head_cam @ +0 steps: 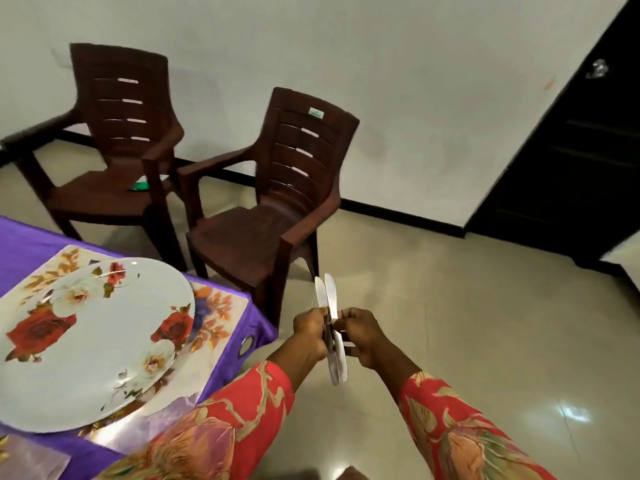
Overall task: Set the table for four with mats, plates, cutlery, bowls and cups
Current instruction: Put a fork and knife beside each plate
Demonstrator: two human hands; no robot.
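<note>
Purple cloth covers the counter (20, 244) at eight o'clock in the view, and two brown plastic chairs (266, 209) stand on the tiled floor (485, 323) at eleven and twelve o'clock, pulled back from the counter's edge. On the cloth lies a floral mat (221, 306), and on the mat sits a large plate (90, 341) printed with red roses; nothing is on the plate. A corner of a second mat (31, 459) shows at seven o'clock.

Off the counter's corner, near the centre of the view, both hands meet over the floor around a small bunch of knives (332, 327), blades pointing up to twelve o'clock. The left hand (310, 329) has its fingers clamped round the handles, probably to keep the bunch together. The right hand (363, 336) pinches one knife with its fingers, seemingly to draw a single piece free for the place beside the plate. No bowls or cups are in view.
</note>
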